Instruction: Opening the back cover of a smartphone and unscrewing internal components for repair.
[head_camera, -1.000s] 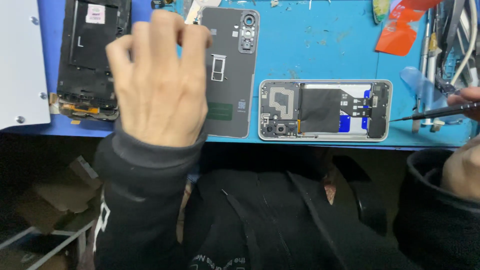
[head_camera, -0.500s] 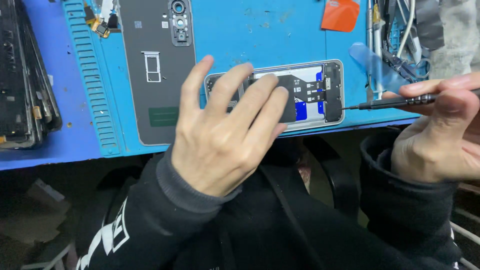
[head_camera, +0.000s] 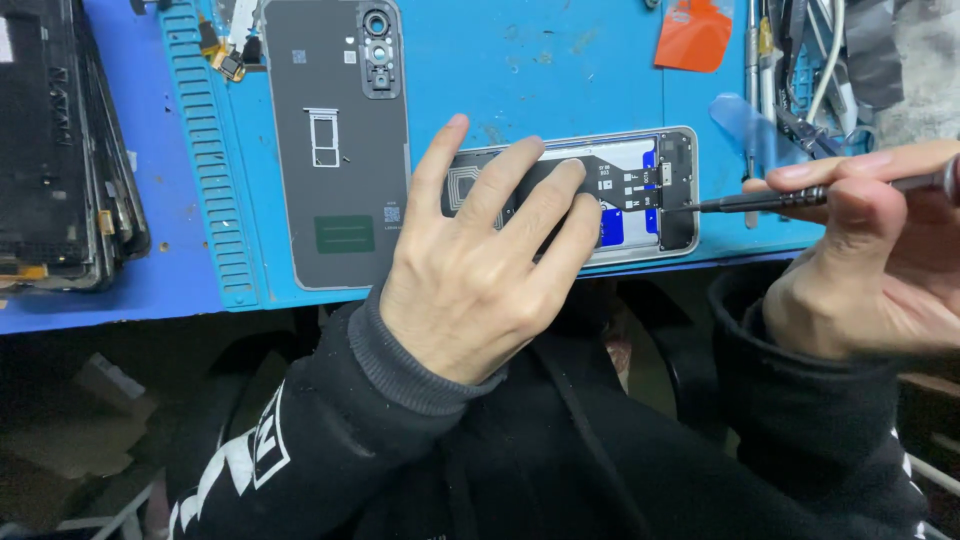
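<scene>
On blue mat (head_camera: 560, 60), left hand (head_camera: 480, 270) presses flat on open phone (head_camera: 655, 190), fingers spread; right hand (head_camera: 870, 260) grips screwdriver (head_camera: 790, 198). Tip may slip, scratch board, if phone shifts.

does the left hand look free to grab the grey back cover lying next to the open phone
Probably yes: the back cover lies bare on the blue mat just beside the left hand, nothing between them. But that hand is pressing on the open phone.

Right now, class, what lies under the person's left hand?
The left hand rests on the opened phone; its dark coil and flex cable show, but the parts beneath the palm are hidden.
</scene>
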